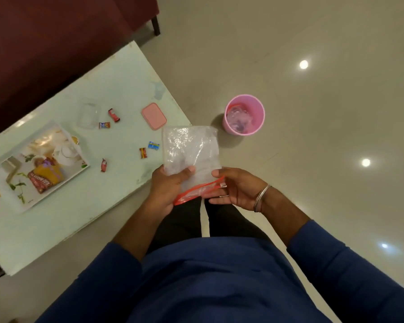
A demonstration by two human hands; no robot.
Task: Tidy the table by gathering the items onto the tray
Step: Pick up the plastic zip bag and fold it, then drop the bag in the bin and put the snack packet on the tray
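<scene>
Both hands hold a clear zip bag (190, 152) with a red seal strip off the table's corner — the left hand (167, 185) grips its side, thumb curled over the plastic, while the right hand (233, 190) pinches the red strip. On the pale table (117, 89) the printed tray (36, 166) already carries a few snack packets, so some gathering looks done. Five wrapped candies (153, 145), a pink lid (153, 115) and a clear container (88, 115) lie loose — most of the job seems left.

left hand (167, 186): fingers gripping | right hand (233, 190): fingers pinching
</scene>
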